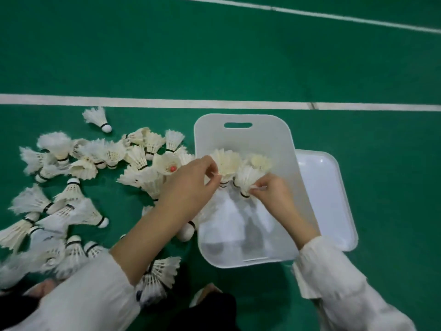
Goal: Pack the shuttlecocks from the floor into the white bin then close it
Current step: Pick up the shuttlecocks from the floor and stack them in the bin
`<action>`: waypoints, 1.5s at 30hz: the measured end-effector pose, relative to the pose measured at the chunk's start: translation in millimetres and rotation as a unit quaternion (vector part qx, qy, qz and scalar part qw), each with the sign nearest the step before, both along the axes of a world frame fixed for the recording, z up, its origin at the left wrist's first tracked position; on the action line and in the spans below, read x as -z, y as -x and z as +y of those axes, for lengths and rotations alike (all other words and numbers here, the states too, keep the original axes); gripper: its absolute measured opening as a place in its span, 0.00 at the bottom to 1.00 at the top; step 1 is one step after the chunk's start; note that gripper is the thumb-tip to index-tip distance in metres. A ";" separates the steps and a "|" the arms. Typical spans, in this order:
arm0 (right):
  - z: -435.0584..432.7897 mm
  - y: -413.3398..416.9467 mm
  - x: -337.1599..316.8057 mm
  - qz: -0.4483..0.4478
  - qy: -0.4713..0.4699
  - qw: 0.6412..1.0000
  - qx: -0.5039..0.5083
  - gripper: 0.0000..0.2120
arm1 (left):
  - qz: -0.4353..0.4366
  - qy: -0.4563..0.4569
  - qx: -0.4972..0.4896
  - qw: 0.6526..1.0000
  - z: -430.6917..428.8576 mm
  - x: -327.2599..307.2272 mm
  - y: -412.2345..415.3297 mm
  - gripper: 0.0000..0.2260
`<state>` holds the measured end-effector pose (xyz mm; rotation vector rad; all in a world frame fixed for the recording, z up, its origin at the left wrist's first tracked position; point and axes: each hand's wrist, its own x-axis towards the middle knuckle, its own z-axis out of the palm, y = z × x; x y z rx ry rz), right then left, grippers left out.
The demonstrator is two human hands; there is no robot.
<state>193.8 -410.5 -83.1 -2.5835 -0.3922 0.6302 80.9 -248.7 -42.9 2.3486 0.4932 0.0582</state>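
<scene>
Nearest the observer, two white sleeves (pixel 90 290) extend forward over dark clothing at the bottom edge. A shuttlecock (pixel 162 274) lies on the green floor (pixel 214 56) between the forearms. The left hand (pixel 191 180) reaches across to the bin (pixel 245 137), thumb and fingers pinching a feather shuttle (pixel 226 163) near its base, skirt pointing away from the person. The right hand (pixel 274 194) sits just beside it, fingertips pinching a second shuttle (pixel 247 179) at its black band. A third skirt (pixel 260 162) shows just behind that one. All three are held over the open mouth of the bin; its contents are blurred white shapes and cannot be identified. The bin stands open on the floor, handle slot on its far wall. The lid (pixel 334 187) lies flat on the floor at the bin's right side, partly hidden by the bin's rim. Left of the bin, a loose pile (pixel 95 158) of shuttlecocks is spread on the floor, reaching the bin's left wall. One stray (pixel 97 118) lies apart beyond the pile. Further out, a white line (pixel 167 102) crosses the floor, with a far line (pixel 334 16) angling across the top.
</scene>
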 end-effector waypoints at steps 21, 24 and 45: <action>2.3 7.3 -7.3 -0.046 -0.090 0.987 -0.126 0.20 | 0.019 0.017 -0.021 0.999 -7.5 4.9 6.2 0.07; 0.6 19.4 -37.2 -0.047 -0.188 0.965 -0.175 0.20 | -0.001 0.018 0.008 1.000 -13.1 1.5 3.7 0.05; 59.6 26.0 43.4 -0.106 0.120 0.939 -0.305 0.11 | -0.069 -0.004 -0.006 0.998 15.9 -2.8 29.1 0.02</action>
